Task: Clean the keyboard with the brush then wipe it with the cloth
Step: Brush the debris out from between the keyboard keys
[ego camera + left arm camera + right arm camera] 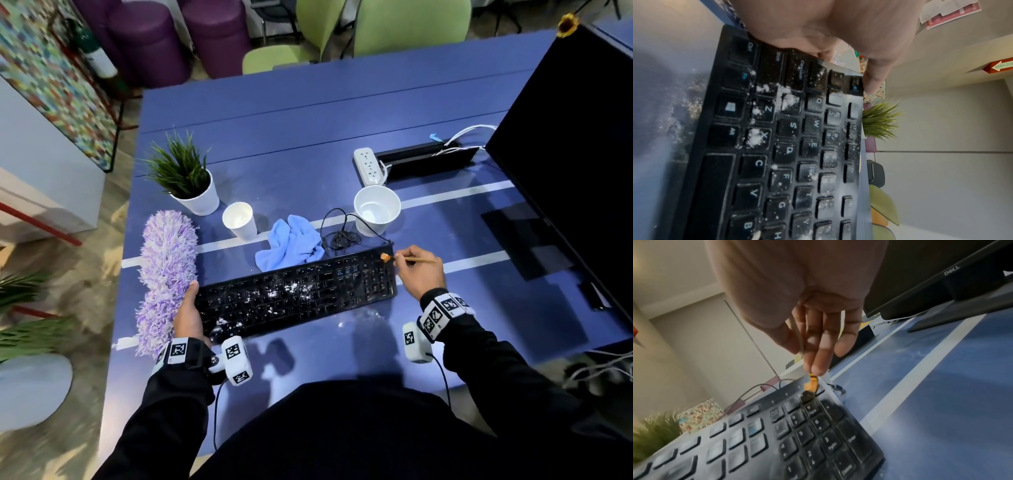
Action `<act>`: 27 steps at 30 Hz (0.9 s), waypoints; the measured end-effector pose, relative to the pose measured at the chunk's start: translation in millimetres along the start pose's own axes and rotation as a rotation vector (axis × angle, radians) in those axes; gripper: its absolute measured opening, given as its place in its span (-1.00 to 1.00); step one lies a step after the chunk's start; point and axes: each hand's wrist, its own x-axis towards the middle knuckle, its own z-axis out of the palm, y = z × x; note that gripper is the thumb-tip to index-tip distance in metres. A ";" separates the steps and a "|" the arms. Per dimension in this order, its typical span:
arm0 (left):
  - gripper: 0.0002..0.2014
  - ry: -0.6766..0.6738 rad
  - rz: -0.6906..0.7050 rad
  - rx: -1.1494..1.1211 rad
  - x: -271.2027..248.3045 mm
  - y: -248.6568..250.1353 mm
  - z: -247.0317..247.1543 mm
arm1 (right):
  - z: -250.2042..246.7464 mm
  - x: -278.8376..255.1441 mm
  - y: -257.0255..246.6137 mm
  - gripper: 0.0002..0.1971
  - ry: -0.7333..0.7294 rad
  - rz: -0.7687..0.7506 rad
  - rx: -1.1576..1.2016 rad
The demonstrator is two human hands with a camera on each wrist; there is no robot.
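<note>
A black keyboard (301, 294) dusted with white powder lies across the blue table (308, 137); the powder is thick over its left and middle keys (785, 99). My left hand (188, 315) grips the keyboard's left end, thumb along its far edge (875, 78). My right hand (416, 270) pinches a thin wooden brush (416, 261) whose orange bristles (811, 383) touch the far right corner above the number pad (818, 434). A crumpled light blue cloth (291, 241) lies just behind the keyboard's middle.
A purple fluffy duster (168, 270) lies left of the keyboard. Behind it stand a potted plant (186, 178), a small paper cup (239, 219) and a larger white cup (376, 209). The keyboard's coiled cable (342, 236), a power strip (370, 164) and a black monitor (575, 137) are at the right.
</note>
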 end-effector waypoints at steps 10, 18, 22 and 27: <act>-0.38 0.042 0.036 0.060 8.4 5.7 -4.8 | -1.5 -1.7 -3.6 -0.87 -0.044 -0.021 -0.084; -0.66 0.041 0.071 0.064 9.0 4.7 -4.6 | -7.7 -3.3 1.8 -0.92 -0.048 -0.178 0.020; -0.52 0.024 0.058 0.085 10.9 5.2 -7.0 | 1.2 -2.4 18.2 -0.79 -0.161 0.010 -0.110; -0.44 0.018 0.058 0.093 10.9 5.5 -8.3 | -6.3 -4.3 5.8 -0.88 0.027 -0.051 0.112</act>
